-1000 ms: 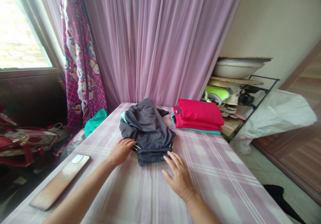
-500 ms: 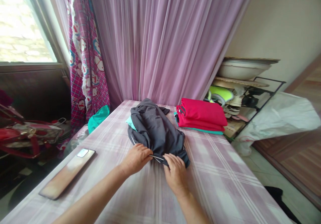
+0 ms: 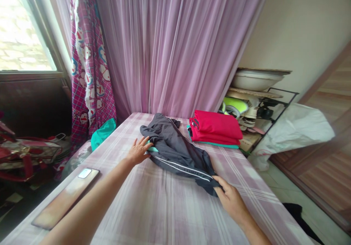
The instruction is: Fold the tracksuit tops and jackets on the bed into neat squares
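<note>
A dark grey garment with white piping lies rumpled across the table; whether it is trousers or a jacket I cannot tell. My right hand pinches its near right end between thumb and fingers. Along the near side, two white lines run towards that hand. At the garment's left edge, my left hand is open with the fingers spread, and the fingertips touch it beside a small turquoise patch. Behind and to the right sits a stack of folded red cloth with turquoise cloth beneath.
The table has a checked pink-and-white cover. A phone lies near its left edge. Pink curtains hang behind. To the right stand a rack with basins and shoes and a white plastic bag. Turquoise cloth sits beyond the left edge.
My right hand has moved right, drawing the garment's near end out and stretching its piped side. My left hand has let go of the near edge and moved left and away, fingers spread.
</note>
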`<state>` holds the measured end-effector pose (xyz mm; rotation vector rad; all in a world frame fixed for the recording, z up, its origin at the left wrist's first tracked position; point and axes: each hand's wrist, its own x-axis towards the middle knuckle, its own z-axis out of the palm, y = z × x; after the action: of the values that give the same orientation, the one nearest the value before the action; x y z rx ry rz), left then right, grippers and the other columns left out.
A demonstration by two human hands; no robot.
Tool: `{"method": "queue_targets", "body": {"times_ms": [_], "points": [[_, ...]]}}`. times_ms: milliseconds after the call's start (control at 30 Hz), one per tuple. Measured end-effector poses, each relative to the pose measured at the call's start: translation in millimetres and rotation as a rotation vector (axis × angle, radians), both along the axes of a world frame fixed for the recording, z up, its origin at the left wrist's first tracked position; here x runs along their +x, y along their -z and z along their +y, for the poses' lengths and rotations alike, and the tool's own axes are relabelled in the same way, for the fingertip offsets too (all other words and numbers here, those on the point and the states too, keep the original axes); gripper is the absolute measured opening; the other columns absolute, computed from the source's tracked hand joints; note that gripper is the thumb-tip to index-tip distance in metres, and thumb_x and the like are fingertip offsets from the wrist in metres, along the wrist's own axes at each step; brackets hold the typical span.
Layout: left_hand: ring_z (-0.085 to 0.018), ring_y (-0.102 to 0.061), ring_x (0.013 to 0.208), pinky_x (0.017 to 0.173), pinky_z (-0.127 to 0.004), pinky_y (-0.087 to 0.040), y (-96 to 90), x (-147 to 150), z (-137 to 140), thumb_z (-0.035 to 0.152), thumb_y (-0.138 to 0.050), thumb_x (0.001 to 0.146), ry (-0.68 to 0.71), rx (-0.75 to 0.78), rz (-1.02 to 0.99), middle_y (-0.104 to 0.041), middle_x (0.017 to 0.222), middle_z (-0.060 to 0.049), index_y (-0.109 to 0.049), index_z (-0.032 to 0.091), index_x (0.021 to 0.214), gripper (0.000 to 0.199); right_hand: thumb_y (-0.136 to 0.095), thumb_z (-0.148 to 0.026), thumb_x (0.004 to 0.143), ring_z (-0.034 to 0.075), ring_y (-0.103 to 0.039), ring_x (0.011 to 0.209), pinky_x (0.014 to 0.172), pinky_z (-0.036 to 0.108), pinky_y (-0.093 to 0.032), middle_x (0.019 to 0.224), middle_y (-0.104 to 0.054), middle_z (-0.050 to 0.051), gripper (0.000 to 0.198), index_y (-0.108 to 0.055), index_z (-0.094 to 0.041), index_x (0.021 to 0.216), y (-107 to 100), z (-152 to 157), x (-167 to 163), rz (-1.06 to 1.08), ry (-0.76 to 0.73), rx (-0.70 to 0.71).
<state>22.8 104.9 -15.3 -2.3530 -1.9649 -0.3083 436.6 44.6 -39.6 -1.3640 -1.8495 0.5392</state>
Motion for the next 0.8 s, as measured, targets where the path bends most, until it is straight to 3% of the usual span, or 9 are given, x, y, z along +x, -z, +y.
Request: {"method": "queue_targets", "body": {"times_ms": [67, 167, 233, 300, 467, 600, 700, 800], "points": [[-0.029, -0.042, 0.139, 0.115, -0.061, -0.022, 1.5, 7, 0, 0.022, -0.056, 0.086, 0.015, -0.039, -0.046, -0.048, 0.150, -0.009, -0.062, 0.028, 0.119, 0.035, -0.050, -0.045, 0.080, 0.024, -0.072, 0.084, 0.072, 0.029, -0.057, 0.090, -0.077, 0.007, 0.037, -0.073, -0.021, 0.097, -7, 2, 4, 0.043, -0.004, -0.024], [-0.022, -0.063, 0.113, 0.108, -0.047, -0.039, 1.3, 13, -5, 0.020, -0.049, 0.088, 0.043, -0.073, -0.142, -0.071, 0.115, -0.006, -0.064, 0.025, 0.108, 0.025, -0.053, -0.051, 0.078, 0.023, -0.071, 0.080, 0.071, 0.030, -0.057, 0.085, -0.076, 0.007, 0.040, -0.073, -0.020, 0.093, -17, 11, 9, 0.125, 0.026, -0.055], [-0.020, -0.068, 0.095, 0.093, -0.037, -0.049, -6.7, 11, -12, 0.022, -0.044, 0.090, 0.032, -0.071, -0.191, -0.073, 0.097, -0.004, -0.063, 0.024, 0.105, 0.024, -0.056, -0.055, 0.075, 0.023, -0.071, 0.078, 0.070, 0.031, -0.057, 0.082, -0.075, 0.007, 0.041, -0.073, -0.020, 0.089, -26, 18, 14, 0.178, 0.044, -0.078], [-0.019, -0.067, 0.086, 0.080, -0.031, -0.052, -24.0, 5, -22, 0.025, -0.041, 0.090, 0.015, -0.023, -0.248, -0.071, 0.091, -0.003, -0.062, 0.023, 0.104, 0.025, -0.061, -0.056, 0.073, 0.023, -0.070, 0.079, 0.070, 0.031, -0.058, 0.080, -0.075, 0.006, 0.041, -0.073, -0.019, 0.087, -40, 22, 18, 0.228, 0.018, -0.128], [-0.015, -0.062, 0.075, 0.072, -0.027, -0.048, -99.1, -14, -53, 0.036, -0.040, 0.089, -0.004, 0.190, -0.302, -0.067, 0.081, 0.001, -0.061, 0.023, 0.100, 0.027, -0.071, -0.058, 0.069, 0.021, -0.070, 0.077, 0.068, 0.029, -0.058, 0.084, -0.074, 0.005, 0.046, -0.073, -0.020, 0.095, -94, 23, 22, 0.336, -0.147, -0.283], [-0.011, -0.055, 0.064, 0.062, -0.021, -0.042, -169.0, -20, -68, 0.047, -0.042, 0.089, -0.105, 0.301, -0.252, -0.061, 0.069, 0.004, -0.062, 0.020, 0.096, 0.034, -0.078, -0.058, 0.061, 0.024, -0.071, 0.079, 0.070, 0.033, -0.059, 0.086, -0.075, 0.007, 0.051, -0.072, -0.020, 0.095, -144, 35, 21, 0.374, -0.200, -0.282], [-0.011, -0.054, 0.068, 0.066, -0.021, -0.042, -217.1, -15, -60, 0.049, -0.042, 0.091, -0.140, 0.442, -0.164, -0.062, 0.073, 0.003, -0.063, 0.018, 0.100, 0.039, -0.080, -0.052, 0.060, 0.025, -0.072, 0.080, 0.070, 0.036, -0.059, 0.084, -0.075, 0.006, 0.048, -0.071, -0.022, 0.096, -171, 58, 16, 0.544, -0.166, -0.194], [-0.015, -0.060, 0.089, 0.082, -0.025, -0.044, -245.0, -8, -25, 0.049, -0.037, 0.096, -0.151, 0.566, -0.059, -0.067, 0.095, 0.000, -0.062, 0.018, 0.110, 0.043, -0.073, -0.046, 0.069, 0.024, -0.072, 0.083, 0.074, 0.036, -0.058, 0.086, -0.075, 0.006, 0.041, -0.070, -0.022, 0.102, -179, 94, 5, 0.624, -0.142, -0.148]]}}
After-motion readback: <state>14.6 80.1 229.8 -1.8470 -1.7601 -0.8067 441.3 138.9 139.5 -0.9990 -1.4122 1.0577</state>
